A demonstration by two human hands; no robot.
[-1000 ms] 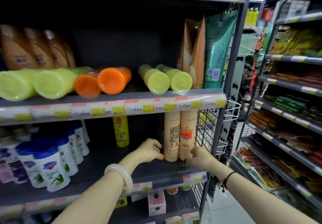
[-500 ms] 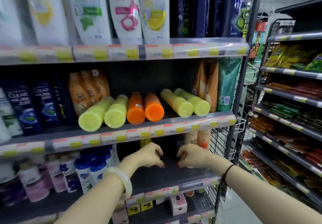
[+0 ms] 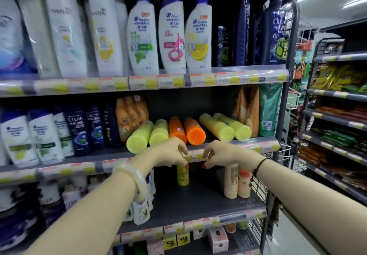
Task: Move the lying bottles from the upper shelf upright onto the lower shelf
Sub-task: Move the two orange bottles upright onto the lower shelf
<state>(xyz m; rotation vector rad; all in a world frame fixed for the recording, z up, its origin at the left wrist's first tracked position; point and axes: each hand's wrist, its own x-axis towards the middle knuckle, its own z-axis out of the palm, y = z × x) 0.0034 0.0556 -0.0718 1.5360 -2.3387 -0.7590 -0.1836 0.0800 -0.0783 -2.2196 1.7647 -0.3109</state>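
Note:
Several bottles lie on their sides on the upper shelf [image 3: 266, 145]: two yellow-green ones [image 3: 140, 138] at the left, two orange ones [image 3: 193, 131] in the middle, two pale yellow ones [image 3: 217, 127] at the right. On the lower shelf [image 3: 194, 201] two beige bottles [image 3: 236, 183] stand upright at the right, and a small yellow bottle [image 3: 182, 176] stands behind. My left hand [image 3: 171, 152] and my right hand [image 3: 221, 153] hover in front of the upper shelf's price strip, fingers loosely apart, holding nothing.
White, dark blue and orange shampoo bottles stand left of the lying ones. Tall orange and teal tubes [image 3: 269, 109] stand at the upper shelf's right end. A top shelf carries large white bottles [image 3: 170, 36]. A wire side rack and an aisle with snack shelves [image 3: 337, 119] are at the right.
Both hands left the two beige bottles standing on the lower shelf and rose to the upper shelf's front edge. The view tilted upward, showing the top shelf.

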